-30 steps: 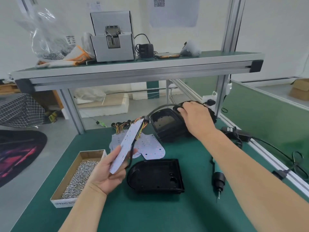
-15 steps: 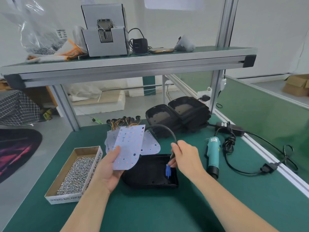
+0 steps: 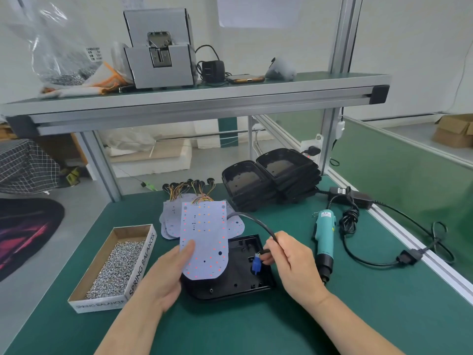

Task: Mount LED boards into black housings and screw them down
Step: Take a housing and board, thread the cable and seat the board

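Note:
My left hand (image 3: 163, 278) holds a white LED board (image 3: 203, 239) upright by its lower edge, thumb on its face, over an open black housing (image 3: 238, 275) on the green mat. A black cable (image 3: 256, 221) curves from the board's top to my right hand (image 3: 289, 262), which pinches it just above a blue connector (image 3: 256, 265) hanging over the housing's inside. More white boards (image 3: 171, 221) with coloured wires lie behind. Two stacks of black housings (image 3: 271, 183) stand further back.
A cardboard box of screws (image 3: 115, 267) sits at the left. A teal electric screwdriver (image 3: 324, 237) lies at the right with its cable and power adapter (image 3: 350, 197). An overhead shelf (image 3: 194, 103) carries a grey screw feeder (image 3: 160, 49) and bags.
My right hand came back from the housing stack, took the cable and brought the blue connector down over the housing. My left hand turned the board to face me.

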